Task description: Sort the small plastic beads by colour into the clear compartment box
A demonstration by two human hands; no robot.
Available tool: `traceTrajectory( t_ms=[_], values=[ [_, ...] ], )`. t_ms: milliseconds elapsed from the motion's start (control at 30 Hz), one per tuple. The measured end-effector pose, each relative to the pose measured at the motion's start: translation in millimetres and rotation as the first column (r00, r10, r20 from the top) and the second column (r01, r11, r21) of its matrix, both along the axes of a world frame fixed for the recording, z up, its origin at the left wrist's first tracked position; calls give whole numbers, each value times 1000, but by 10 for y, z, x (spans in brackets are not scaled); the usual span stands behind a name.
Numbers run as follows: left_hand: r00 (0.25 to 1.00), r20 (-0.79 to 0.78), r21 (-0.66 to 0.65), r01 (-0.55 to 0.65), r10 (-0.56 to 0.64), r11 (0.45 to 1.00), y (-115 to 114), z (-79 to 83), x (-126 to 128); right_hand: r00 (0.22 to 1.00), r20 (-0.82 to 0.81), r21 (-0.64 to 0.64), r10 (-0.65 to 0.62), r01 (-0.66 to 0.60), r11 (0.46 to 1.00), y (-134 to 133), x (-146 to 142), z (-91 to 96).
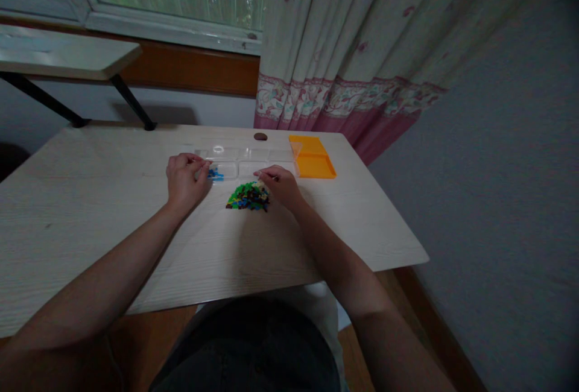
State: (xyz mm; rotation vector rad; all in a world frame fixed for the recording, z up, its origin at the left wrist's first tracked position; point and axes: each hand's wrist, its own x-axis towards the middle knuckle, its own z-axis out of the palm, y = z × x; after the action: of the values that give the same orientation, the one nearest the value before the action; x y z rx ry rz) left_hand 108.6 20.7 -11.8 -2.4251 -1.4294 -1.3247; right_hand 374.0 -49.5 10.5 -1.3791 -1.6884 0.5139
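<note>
A clear plastic tray with several compartments [246,161] lies on the table, with blue pieces [216,175] in its front left compartment. My left hand [184,180] is at the tray's left end, finger and thumb drawn together over those blue pieces; whatever is between them is too small to make out. In front of the tray sits a pile of small building bricks [246,196], mostly green, with black, blue, yellow and cream ones mixed in. My right hand [281,186] is just right of the pile, its fingertips pinched by the tray's front edge. What they hold cannot be made out.
An orange open case [314,160] lies against the tray's right end. Behind the tray is a dark oval object [260,137]. A raised shelf [67,54] on black legs stands at the back left of the table [136,223]. Curtains [339,96] hang behind.
</note>
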Motion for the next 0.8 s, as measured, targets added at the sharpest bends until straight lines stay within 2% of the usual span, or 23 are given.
traceTrajectory(
  t_ms=[233,333,433,600,800],
  values=[
    [963,-50,-21,263,-263,965,-136,30,141,996,83,-2,20,-20,1000,19,56,-2],
    [916,-101,-48,386,-389,921,-228,68,207,969,225,19,106,-113,993,0,37,12],
    [867,-139,-93,470,-479,878,-295,100,251,892,398,1,212,-232,973,-38,-12,23],
    [839,-144,-137,509,-525,850,-322,102,271,775,567,-32,279,-318,948,-94,-89,-1],
    [862,-94,-113,488,-499,865,-314,80,277,739,619,-53,266,-299,953,-112,-122,-18]
  ],
)
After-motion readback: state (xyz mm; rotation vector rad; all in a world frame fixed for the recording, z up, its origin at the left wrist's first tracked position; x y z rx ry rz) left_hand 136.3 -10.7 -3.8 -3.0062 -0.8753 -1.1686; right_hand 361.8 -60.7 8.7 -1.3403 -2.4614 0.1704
